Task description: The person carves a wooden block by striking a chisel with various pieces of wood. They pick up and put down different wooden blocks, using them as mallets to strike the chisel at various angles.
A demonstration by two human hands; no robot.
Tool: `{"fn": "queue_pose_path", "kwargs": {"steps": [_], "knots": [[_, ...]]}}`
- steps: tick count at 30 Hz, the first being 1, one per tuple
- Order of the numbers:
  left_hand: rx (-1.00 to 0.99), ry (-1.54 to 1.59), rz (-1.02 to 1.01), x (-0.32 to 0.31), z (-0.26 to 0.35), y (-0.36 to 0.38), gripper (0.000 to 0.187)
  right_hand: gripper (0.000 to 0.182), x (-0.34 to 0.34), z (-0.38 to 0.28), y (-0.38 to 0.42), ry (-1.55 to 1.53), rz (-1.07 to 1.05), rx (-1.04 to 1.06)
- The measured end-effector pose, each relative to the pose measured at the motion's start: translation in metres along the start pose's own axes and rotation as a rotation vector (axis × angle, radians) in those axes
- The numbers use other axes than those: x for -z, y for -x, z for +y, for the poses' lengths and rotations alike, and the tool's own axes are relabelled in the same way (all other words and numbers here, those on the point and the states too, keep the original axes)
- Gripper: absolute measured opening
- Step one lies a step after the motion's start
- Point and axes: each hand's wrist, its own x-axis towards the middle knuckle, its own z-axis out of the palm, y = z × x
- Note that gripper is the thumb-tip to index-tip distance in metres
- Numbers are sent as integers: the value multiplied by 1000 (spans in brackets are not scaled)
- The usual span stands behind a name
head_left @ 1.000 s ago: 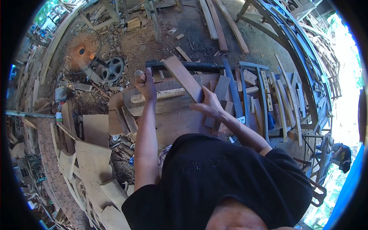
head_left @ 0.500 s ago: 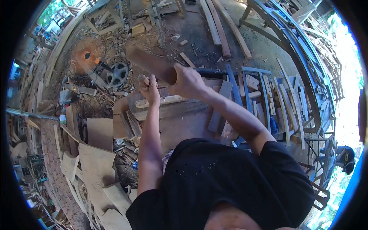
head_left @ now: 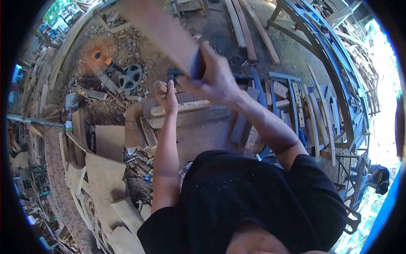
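Hands (head_left: 220, 81), two, one board (head_left: 164, 36), one handle (head_left: 157, 84)

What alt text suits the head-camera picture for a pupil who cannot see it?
A person in a black T-shirt holds up a blurred wooden board in the right hand, while the left hand grips a round-ended handle near a pale wood strip. Beyond, planks and a spoked wheel show on littered ground.

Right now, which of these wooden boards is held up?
The blurred board gripped by the right hand; the three long boards beyond lie on the ground.
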Motion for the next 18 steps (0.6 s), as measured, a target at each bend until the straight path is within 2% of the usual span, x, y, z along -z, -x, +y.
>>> {"fn": "queue_pose_path", "kwargs": {"steps": [2, 3, 5, 7, 9, 11, 13, 14, 15, 17, 18], "knots": [[-138, -91, -91, 0, 1, 2, 29, 53, 13, -26, -5, -241, 316, 174], [-136, -89, -91, -2, 1, 4, 29, 53, 6, -17, 2, -239, 315, 173], [-338, -168, -109, -11, 4, 7, 27, 55, -24, 30, 25, -159, 106, 85], [-367, -122, -57, -15, 8, 15, 24, 51, -55, 92, 43, 107, -300, -129], [-178, -101, -118, -12, 0, 9, 23, 55, -42, 91, 36, 174, -276, -167], [-162, -68, -104, -6, -16, 12, 22, 58, -28, 83, 45, 234, -278, -238], [-153, -239, -140, -11, -9, 14, 26, 68, -14, 72, 51, -212, -94, -129], [-193, -273, -172, -13, -10, 14, 28, 77, -13, 70, 54, -334, -69, -115], [-187, -271, -161, -16, -10, 16, 28, 77, -9, 69, 56, -330, -82, -114], [-207, -330, -180, -24, -10, 20, 29, 75, -1, 64, 58, -368, -133, -311], [-199, -311, -190, -28, -8, 22, 28, 67, -6, 61, 59, -317, 52, -176]]}}
